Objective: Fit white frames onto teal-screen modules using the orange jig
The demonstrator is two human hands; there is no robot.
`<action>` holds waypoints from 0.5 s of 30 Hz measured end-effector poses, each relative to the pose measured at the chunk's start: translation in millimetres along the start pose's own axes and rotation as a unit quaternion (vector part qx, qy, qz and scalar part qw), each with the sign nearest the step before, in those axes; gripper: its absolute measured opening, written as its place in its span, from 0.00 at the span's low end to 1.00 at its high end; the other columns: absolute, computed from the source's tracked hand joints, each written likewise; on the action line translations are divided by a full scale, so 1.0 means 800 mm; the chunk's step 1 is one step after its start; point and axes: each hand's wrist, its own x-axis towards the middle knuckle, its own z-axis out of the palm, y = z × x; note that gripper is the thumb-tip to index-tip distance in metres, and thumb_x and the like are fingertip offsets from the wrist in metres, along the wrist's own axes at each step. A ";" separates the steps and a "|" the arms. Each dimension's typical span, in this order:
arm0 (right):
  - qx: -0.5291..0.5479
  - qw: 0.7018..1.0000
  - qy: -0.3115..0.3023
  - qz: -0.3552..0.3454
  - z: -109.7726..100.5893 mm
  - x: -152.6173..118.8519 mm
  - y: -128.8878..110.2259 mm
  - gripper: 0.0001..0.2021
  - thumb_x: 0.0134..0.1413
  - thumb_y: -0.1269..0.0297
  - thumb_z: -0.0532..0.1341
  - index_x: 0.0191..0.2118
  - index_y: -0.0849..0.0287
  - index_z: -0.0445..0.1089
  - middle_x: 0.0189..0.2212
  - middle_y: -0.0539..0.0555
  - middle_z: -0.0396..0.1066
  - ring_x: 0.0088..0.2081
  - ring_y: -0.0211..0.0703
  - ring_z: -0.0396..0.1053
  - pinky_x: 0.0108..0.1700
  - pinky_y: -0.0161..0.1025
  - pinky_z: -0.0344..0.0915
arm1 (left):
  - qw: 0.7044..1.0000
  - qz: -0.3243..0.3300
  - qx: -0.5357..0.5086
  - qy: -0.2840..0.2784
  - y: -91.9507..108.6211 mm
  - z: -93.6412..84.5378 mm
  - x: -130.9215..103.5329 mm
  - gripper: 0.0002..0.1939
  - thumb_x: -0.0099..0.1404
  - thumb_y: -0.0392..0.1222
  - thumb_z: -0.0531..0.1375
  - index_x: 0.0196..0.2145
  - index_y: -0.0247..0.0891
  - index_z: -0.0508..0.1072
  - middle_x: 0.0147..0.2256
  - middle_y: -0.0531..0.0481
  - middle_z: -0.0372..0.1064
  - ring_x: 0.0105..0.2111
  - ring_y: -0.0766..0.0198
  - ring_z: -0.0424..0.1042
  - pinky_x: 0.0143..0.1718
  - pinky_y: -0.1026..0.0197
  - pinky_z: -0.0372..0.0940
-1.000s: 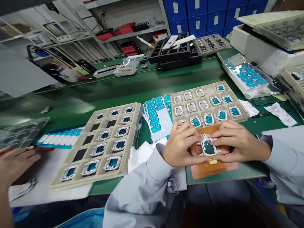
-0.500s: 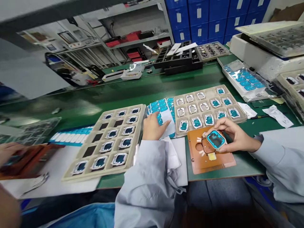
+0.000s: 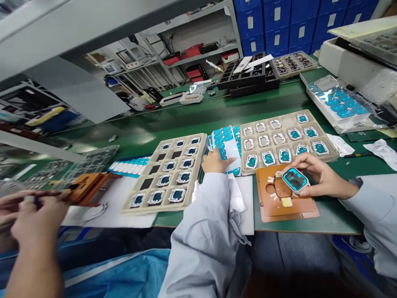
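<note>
My right hand [image 3: 324,179] pinches a watch-case frame [image 3: 295,180] by its edge. A bright blue rim runs around the frame's dark centre, and its face is tilted towards me. Just below it lies an orange-brown fixture plate [image 3: 266,209] with a rounded recess, white tabs and a yellow patch. My left hand [image 3: 215,160] rests with fingers apart on sheets of blue rounded stickers [image 3: 223,134]; whether a fingertip grips a sticker is hidden. Behind the fixture, a beige tray [image 3: 290,123] holds silvery frames, several with blue-green film.
Left of my left hand stands another beige tray [image 3: 203,145] of dark-filled frames. A co-worker's hands [image 3: 37,215] work at an orange fixture [image 3: 89,186] at far left. Bagged blue stickers [image 3: 344,101] lie at right, and black trays [image 3: 248,78] are stacked behind.
The view has swung left, so the bench appears shifted right and more of the co-worker's hands shows. My right hand still holds the watch-case frame; my left hand remains on the sticker sheets.
</note>
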 end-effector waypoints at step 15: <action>-0.029 0.999 0.007 0.016 -0.002 0.001 -0.004 0.24 0.47 0.55 0.73 0.46 0.52 0.64 0.46 0.59 0.75 0.47 0.52 0.74 0.47 0.44 0.70 | 0.991 0.023 -0.079 0.109 -0.002 0.002 0.007 0.24 0.57 0.47 0.69 0.49 0.38 0.70 0.49 0.39 0.74 0.52 0.47 0.73 0.50 0.53 0.67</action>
